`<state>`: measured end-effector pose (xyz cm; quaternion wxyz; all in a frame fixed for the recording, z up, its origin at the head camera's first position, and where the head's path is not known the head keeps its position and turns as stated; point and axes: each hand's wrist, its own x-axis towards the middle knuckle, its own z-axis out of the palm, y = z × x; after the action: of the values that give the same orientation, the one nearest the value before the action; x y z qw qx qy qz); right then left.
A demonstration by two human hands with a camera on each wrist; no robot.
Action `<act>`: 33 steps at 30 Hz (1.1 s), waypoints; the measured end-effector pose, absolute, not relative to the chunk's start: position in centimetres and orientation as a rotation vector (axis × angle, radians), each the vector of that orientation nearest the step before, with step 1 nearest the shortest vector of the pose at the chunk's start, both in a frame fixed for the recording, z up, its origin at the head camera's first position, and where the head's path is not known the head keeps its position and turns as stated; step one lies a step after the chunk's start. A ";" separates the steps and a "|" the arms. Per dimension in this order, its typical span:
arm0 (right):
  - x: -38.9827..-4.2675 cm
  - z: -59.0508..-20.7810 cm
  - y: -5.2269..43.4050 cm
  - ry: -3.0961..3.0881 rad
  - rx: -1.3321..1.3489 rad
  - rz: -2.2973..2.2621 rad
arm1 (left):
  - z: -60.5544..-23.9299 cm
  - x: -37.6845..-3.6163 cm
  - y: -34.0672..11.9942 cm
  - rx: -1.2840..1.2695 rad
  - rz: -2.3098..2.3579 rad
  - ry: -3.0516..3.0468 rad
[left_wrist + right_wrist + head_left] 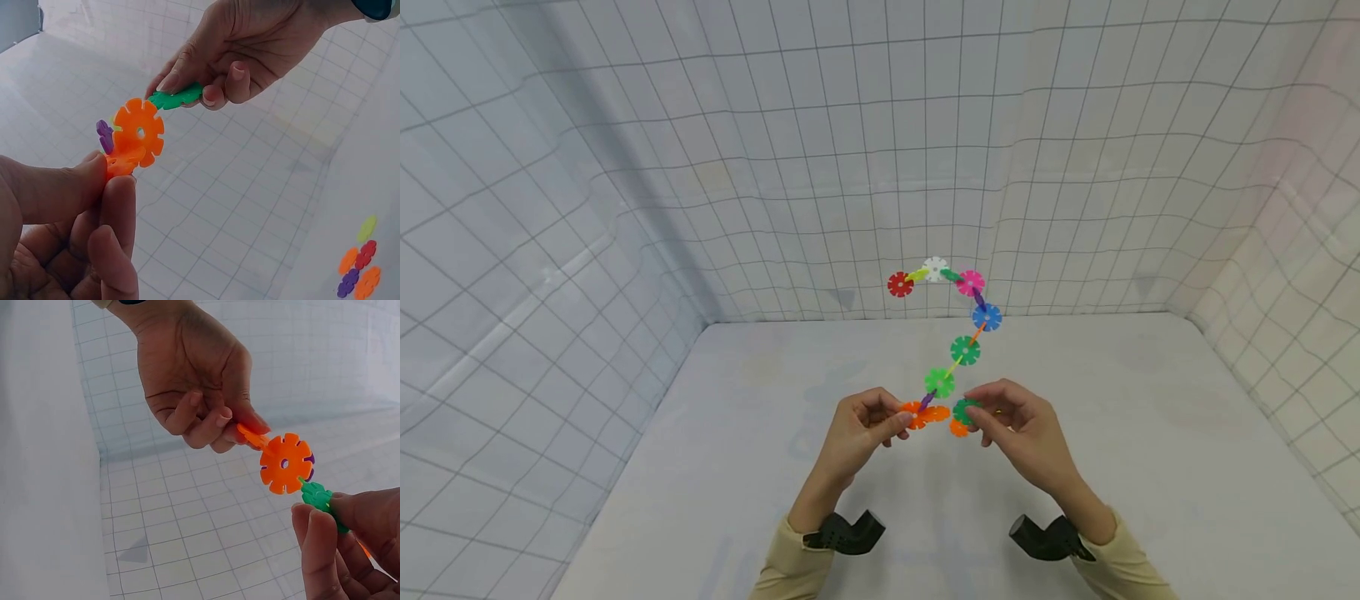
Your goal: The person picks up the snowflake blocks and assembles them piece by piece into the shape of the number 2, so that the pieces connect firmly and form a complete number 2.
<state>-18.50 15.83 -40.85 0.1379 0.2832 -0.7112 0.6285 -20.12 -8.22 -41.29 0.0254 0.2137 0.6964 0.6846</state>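
Note:
My left hand (868,425) pinches an orange snowflake disc (914,415) between thumb and fingers. A second orange disc (139,132) is slotted into it at an angle. From there a chain of notched plastic discs runs up and away: a purple disc (927,401), a light green disc (939,383), a green disc (966,351), a blue disc (987,317), a pink disc (971,283), a white disc (936,268) and a red disc (900,284). My right hand (1018,429) pinches a green disc (317,497) close to the second orange disc's edge; whether they touch, I cannot tell.
Several loose discs lie on the white table (737,467), partly hidden behind my right hand in the head view; among them are a red disc (366,254) and a purple disc (348,283). Grid-patterned curtains (775,208) enclose the table's back and sides.

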 end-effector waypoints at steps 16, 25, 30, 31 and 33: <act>-17.9 -39.6 15.3 -2.061 0.869 1.748 | -39.4 -19.2 -8.0 0.712 2.013 2.251; -19.0 -41.5 15.9 -2.068 0.913 1.757 | -41.4 -20.1 -8.2 0.687 2.049 2.193; -19.0 -41.5 15.9 -2.077 0.900 1.785 | -41.6 -20.2 -8.2 0.734 2.062 2.172; -19.0 -41.5 15.9 -2.078 0.901 1.796 | -41.6 -20.2 -8.2 0.738 2.066 2.169; -18.9 -41.4 15.9 -2.068 0.912 1.822 | -41.6 -20.2 -8.1 0.738 2.083 2.159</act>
<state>-18.93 15.92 -41.44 0.1190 0.3121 -0.7073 0.6231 -20.16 -8.11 -41.61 0.0261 0.2389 0.6986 0.6739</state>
